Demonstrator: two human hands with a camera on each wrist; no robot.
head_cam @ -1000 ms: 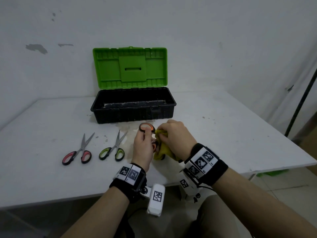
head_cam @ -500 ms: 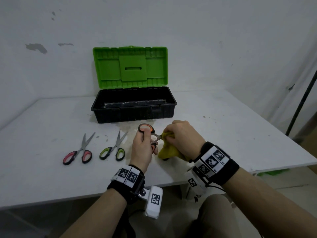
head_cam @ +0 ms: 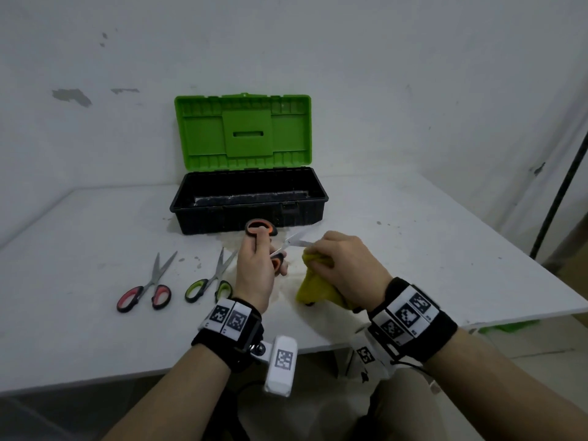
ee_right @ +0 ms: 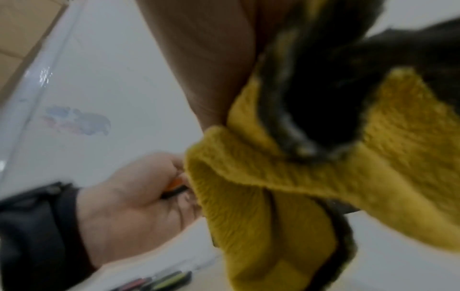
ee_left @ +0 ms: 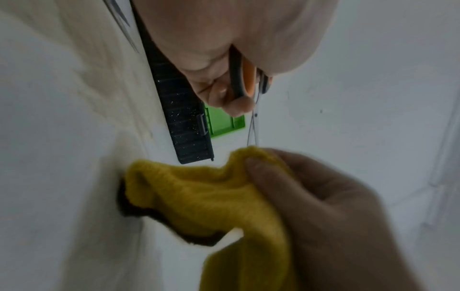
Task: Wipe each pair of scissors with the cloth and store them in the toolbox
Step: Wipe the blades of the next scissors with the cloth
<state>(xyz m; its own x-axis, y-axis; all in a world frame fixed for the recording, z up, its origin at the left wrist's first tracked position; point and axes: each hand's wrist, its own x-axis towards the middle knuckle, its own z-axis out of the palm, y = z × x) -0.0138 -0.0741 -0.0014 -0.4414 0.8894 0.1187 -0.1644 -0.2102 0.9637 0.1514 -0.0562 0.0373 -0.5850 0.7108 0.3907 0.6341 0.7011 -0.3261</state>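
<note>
My left hand (head_cam: 258,265) grips the orange-handled scissors (head_cam: 265,232) by their handles, just in front of the toolbox. Their blades (head_cam: 294,241) point right, toward my right hand (head_cam: 342,262). That hand holds the yellow cloth (head_cam: 313,288) bunched around the blade tips. In the left wrist view the cloth (ee_left: 211,196) meets the thin blades (ee_left: 252,128) under the orange handle (ee_left: 247,78). The right wrist view shows the cloth (ee_right: 286,187) close up and blurred. The black toolbox (head_cam: 249,202) stands with its green lid (head_cam: 243,132) up.
Red-handled scissors (head_cam: 144,292) and green-handled scissors (head_cam: 208,284) lie on the white table (head_cam: 79,237), left of my hands. The wall rises right behind the toolbox. A dark pole (head_cam: 560,192) stands at the right, beyond the table's edge.
My right hand has slid the cloth to the right, from near the handles out to the blade tips. The blades now show bare. My left hand kept the scissors almost still.
</note>
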